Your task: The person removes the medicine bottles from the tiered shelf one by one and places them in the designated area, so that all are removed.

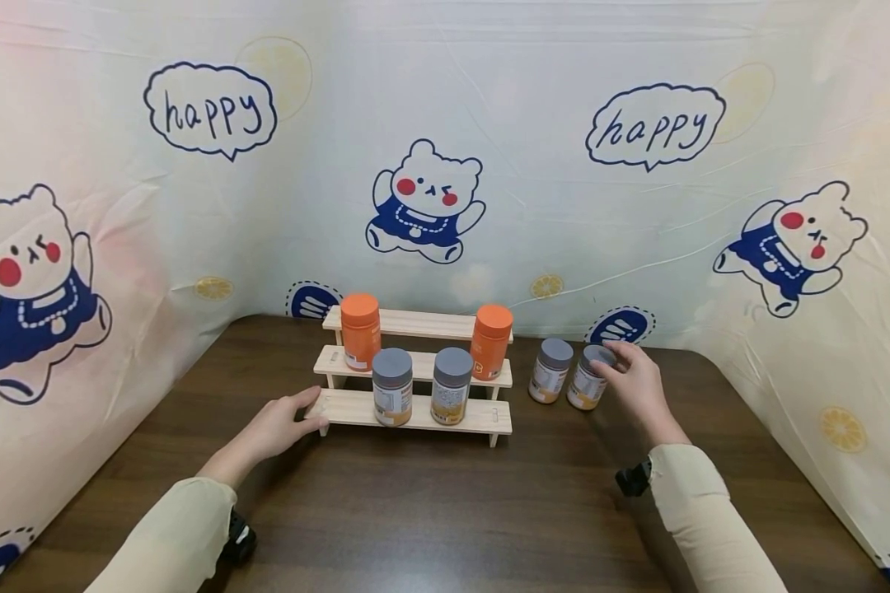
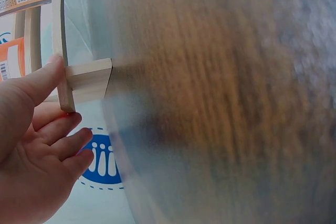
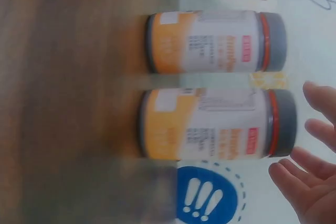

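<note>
A three-step wooden display rack (image 1: 423, 409) stands on the table. My left hand (image 1: 278, 424) holds the left end of its lowest step, thumb on one face and index finger on the other, as the left wrist view shows. Two grey-lidded jars (image 1: 393, 387) stand on the lowest step and two orange jars (image 1: 492, 342) on the middle step. At the right of the rack stand two more grey-lidded jars (image 1: 550, 371) on the table. My right hand (image 1: 638, 387) is at the lid of the outer jar (image 3: 210, 124), its fingers spread and not closed round it.
The dark wooden table (image 1: 445, 511) reaches back to a printed cloth backdrop (image 1: 534, 206) with cartoon bears, which also hangs along both sides. The rack's top step (image 1: 430, 324) is nearest the cloth.
</note>
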`<state>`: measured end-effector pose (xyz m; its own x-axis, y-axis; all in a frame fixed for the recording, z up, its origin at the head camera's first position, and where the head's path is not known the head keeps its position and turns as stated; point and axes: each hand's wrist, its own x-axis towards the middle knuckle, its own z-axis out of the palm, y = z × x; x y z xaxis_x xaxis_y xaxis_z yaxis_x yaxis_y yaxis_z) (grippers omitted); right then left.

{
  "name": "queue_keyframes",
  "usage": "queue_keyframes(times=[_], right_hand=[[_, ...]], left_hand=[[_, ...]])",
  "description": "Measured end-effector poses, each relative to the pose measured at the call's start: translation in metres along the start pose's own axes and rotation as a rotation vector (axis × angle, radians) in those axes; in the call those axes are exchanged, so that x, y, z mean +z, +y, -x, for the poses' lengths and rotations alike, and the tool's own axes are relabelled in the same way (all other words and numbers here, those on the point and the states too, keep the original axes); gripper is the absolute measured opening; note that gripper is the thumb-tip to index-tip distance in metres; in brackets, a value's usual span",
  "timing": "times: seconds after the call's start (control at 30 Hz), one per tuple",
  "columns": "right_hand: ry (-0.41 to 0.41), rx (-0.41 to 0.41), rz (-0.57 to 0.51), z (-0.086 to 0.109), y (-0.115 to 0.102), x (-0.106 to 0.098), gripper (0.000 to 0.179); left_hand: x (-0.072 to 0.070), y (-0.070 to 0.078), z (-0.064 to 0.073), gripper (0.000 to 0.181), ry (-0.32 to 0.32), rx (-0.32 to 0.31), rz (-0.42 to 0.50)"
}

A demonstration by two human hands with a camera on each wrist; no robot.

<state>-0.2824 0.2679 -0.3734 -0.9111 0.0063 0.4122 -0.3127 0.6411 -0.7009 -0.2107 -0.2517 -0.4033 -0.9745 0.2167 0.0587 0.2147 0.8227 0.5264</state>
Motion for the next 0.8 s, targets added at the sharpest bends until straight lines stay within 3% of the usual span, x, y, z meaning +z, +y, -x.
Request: queue_keyframes(times=[0.27,0.57,0.8], right_hand=[[0.025,-0.093,0.068,-0.012,-0.029,-0.008,0.045],[-0.022,-0.171,0.032,-0.023,-0.068,-0.003,0.048],[-0.069,-0.193,-0.06,-0.026,-0.091,0.008,0.048]], left_hand=[[0.0,-0.001,0.0,0.063,0.015,0.015,-0.003],[-0.001,0.001,0.0,0.064,0.009,0.007,-0.009],[0.0,0.002,0.001,0.064,0.003,0.001,-0.002]])
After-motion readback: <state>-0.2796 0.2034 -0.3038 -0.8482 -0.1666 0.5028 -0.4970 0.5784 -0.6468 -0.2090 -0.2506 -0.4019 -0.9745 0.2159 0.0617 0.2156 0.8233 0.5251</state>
